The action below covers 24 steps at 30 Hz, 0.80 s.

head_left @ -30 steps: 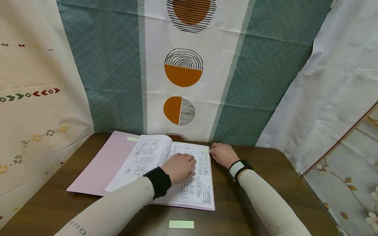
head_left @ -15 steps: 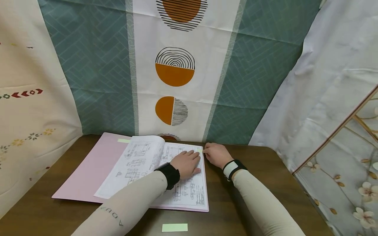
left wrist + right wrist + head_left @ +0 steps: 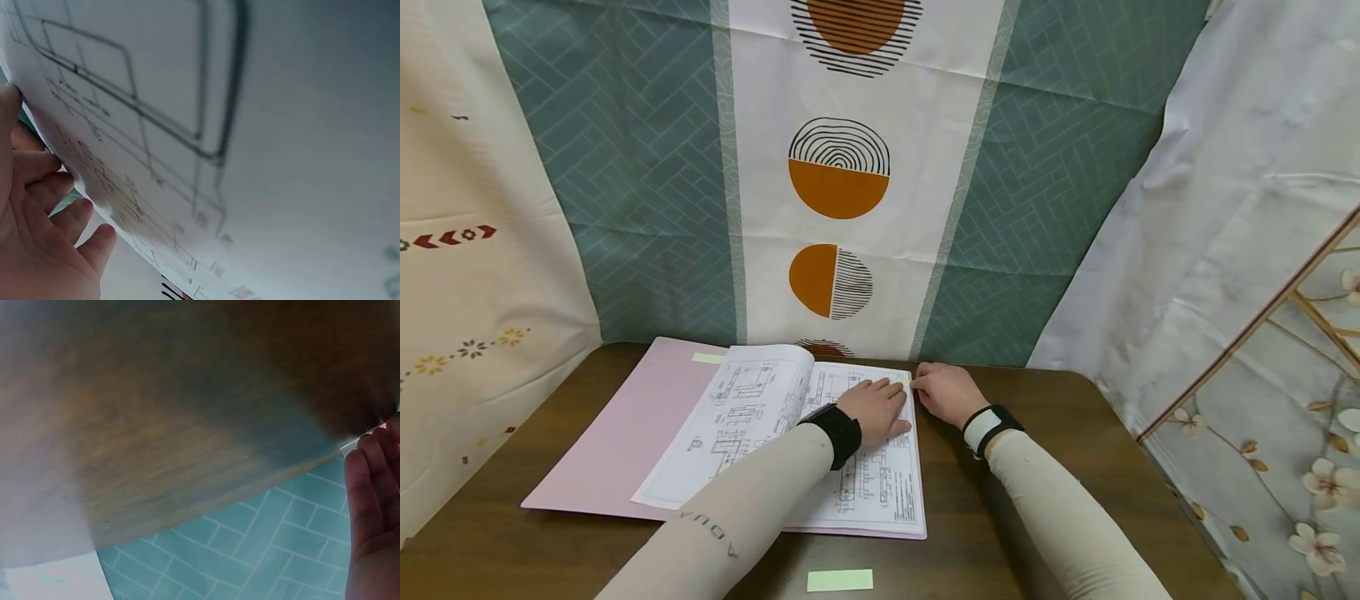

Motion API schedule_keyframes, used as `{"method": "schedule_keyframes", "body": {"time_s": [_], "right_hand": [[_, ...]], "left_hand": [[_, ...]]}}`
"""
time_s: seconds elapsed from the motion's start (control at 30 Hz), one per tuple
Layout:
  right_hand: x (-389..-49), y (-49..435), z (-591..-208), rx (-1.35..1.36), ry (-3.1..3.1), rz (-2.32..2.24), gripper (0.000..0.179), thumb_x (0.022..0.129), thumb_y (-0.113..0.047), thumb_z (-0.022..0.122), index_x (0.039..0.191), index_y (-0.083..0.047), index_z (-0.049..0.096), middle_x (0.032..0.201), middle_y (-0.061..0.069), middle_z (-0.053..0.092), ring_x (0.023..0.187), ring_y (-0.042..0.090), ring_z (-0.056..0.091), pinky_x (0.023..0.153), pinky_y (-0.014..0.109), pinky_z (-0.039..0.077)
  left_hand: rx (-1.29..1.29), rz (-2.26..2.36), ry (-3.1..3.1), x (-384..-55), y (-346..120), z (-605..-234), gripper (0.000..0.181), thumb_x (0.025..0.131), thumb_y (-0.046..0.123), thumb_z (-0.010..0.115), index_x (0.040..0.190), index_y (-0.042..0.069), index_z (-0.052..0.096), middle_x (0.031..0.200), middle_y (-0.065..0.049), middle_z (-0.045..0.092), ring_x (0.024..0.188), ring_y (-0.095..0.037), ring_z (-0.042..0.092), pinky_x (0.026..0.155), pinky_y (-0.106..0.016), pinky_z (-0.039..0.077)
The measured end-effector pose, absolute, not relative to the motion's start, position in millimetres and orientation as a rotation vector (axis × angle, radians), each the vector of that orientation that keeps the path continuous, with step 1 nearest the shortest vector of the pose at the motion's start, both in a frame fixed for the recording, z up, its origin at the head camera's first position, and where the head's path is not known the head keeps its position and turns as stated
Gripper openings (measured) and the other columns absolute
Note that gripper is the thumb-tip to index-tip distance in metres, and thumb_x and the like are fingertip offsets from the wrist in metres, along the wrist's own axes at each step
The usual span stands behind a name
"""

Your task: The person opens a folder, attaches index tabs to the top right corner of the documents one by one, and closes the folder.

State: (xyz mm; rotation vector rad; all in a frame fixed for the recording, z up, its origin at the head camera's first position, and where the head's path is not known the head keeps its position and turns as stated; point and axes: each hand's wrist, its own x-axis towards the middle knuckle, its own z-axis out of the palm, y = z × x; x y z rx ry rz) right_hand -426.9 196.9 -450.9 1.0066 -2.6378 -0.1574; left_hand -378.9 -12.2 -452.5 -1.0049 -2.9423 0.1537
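one left hand (image 3: 877, 410), curved paper (image 3: 752, 412), flat folder (image 3: 625, 446)

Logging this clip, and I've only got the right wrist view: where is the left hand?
Observer: In the head view, the left hand rests on the right page of an open booklet.
Reviewer: Where along the page is the right hand?
Observer: At its right edge, near the far corner, by a small green strip.
Reviewer: Any strip on the table itself?
Observer: Yes, a longer green strip lies on the near side of the booklet.
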Motion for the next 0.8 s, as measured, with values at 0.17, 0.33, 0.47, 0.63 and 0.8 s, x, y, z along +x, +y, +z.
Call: {"method": "schedule_keyframes", "body": {"time_s": [0.17,0.33,0.47,0.63,0.8], "right_hand": [[-427,195,-453,1.022,-2.628,-0.128,0.017,0.098,-0.009,0.082,0.113,-0.015,0.086,0.103,0.000,0.071,0.092,0.019,0.071,0.084,0.038,0.061],[-427,193,-454,1.028,-2.621,-0.133,0.016,0.099,-0.009,0.081,0.113,-0.015,0.087,0.104,0.000,0.072,0.093,0.018,0.071,0.085,0.038,0.061],[-427,193,-454,1.010,-2.635,-0.150,0.017,0.099,-0.008,0.081,0.113,-0.015,0.087,0.104,0.000,0.071,0.093,0.018,0.070,0.084,0.038,0.061],[-425,195,-451,0.997,-2.650,-0.160,0.018,0.099,-0.008,0.080,0.114,-0.014,0.087,0.104,0.001,0.071,0.094,0.019,0.071,0.084,0.038,0.061],[-425,197,-449,1.008,-2.645,-0.160,0.017,0.099,-0.007,0.080,0.113,-0.015,0.086,0.103,0.000,0.071,0.092,0.019,0.070,0.083,0.038,0.061]], "left_hand": [[-0.990,0.117,-2.975,-380,-12,-447,0.070,0.114,0.057,0.050,0.167,0.011,0.048,0.171,-0.006,0.048,0.160,-0.028,0.040,0.128,-0.047,0.034],[-0.923,0.075,-3.006,-382,-10,-441,0.068,0.114,0.056,0.053,0.164,0.010,0.051,0.168,-0.007,0.051,0.157,-0.029,0.044,0.127,-0.047,0.036],[-0.874,0.029,-3.032,-389,-6,-442,0.068,0.113,0.055,0.055,0.164,0.010,0.051,0.168,-0.007,0.051,0.157,-0.028,0.044,0.127,-0.047,0.036],[-0.888,0.100,-3.014,-394,-1,-449,0.068,0.112,0.058,0.057,0.161,0.011,0.056,0.164,-0.005,0.055,0.153,-0.026,0.049,0.121,-0.046,0.044],[-0.982,0.220,-2.961,-387,0,-446,0.065,0.110,0.060,0.058,0.156,0.013,0.062,0.156,-0.002,0.062,0.145,-0.021,0.057,0.109,-0.045,0.054]]}}
